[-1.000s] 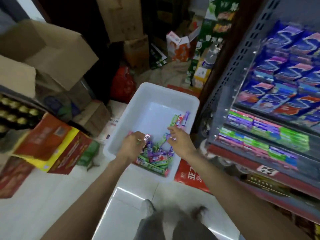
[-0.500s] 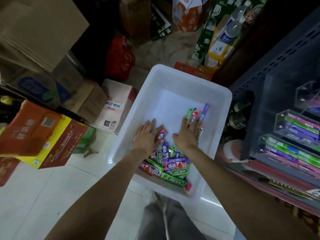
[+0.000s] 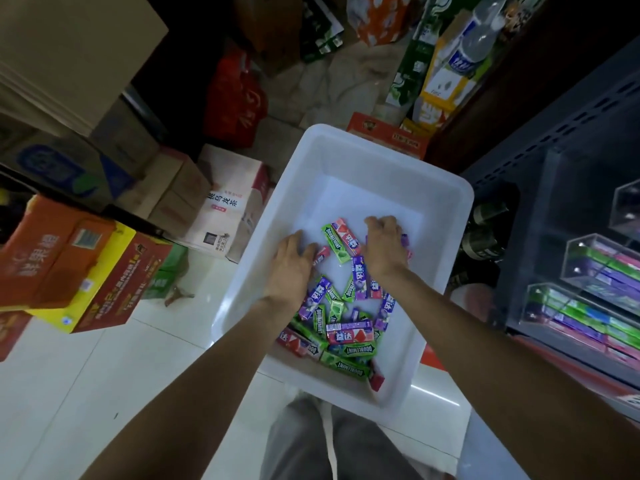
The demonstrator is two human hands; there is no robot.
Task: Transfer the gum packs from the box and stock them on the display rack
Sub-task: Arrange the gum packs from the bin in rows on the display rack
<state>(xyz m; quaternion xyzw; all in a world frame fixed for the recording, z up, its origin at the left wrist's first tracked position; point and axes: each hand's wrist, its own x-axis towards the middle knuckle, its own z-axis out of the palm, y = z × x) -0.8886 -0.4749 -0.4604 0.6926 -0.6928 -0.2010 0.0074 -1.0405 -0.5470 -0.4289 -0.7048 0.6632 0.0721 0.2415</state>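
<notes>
1. White plastic box (image 3: 446, 216) sits on the pale tiled floor (image 3: 104, 393), and both hands are down inside it, backs up to the camera.
2. Left hand (image 3: 292, 268) lies palm-down near the box's left wall, fingers bent downward beside a pink gum pack (image 3: 320, 255); whether it actually pinches that pack, I cannot tell.
3. Right hand (image 3: 386, 247) hovers low over the packs on the right, fingers curled under and hidden, a purple pack (image 3: 404, 239) peeking out at its far edge; grip or mere touch, I cannot tell.
4. Between the two hands lie a green Doublemint pack (image 3: 334, 244) and a red-and-pink pack (image 3: 347, 236), side by side.
5. Loose gum packs (image 3: 346, 330), green, purple and pink, are heaped toward the near end of the box.
6. Off to the right, the display rack (image 3: 585, 299) shows clear tiers already lined with green, purple and pink packs.
7. Cartons crowd the left: an orange-and-yellow carton (image 3: 72, 268) and a white tea carton (image 3: 225, 202).
</notes>
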